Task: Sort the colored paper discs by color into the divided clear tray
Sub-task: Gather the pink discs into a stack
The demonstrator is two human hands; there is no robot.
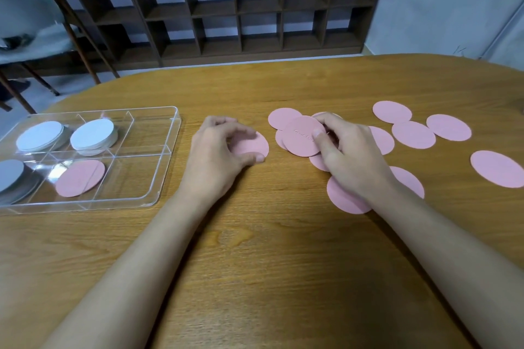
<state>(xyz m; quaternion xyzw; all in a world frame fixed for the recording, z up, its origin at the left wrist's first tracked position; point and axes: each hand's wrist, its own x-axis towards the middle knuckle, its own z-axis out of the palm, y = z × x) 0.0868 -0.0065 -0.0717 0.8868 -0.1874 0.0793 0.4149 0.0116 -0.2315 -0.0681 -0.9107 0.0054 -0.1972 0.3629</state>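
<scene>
Pale discs sorted, pink ones mostly left to do.
The divided clear plastic tray (167, 133) holds white paper disc stacks (93, 136) in three compartments and sorted pink paper discs (79, 178) in a fourth. Many loose pink discs (413, 134) lie on the wooden table (283, 263). The left hand (215, 153) curls its fingers around a flat pink disc (252, 146), and the right hand (348, 156) pinches an embossed pink disc (300, 136).

wooden table (255, 249), cubby shelf (241, 8), grey chair (31, 17).

Soft, even indoor light falls from above, so shadows on the counter (283, 249) are faint. A white glare streaks the clear tray (170, 136) at near left. Wide-angle distortion bows the counter's far edge and stretches the corners. Detail is slightly soft throughout, and the far shelf (255, 8) sits dim.
</scene>
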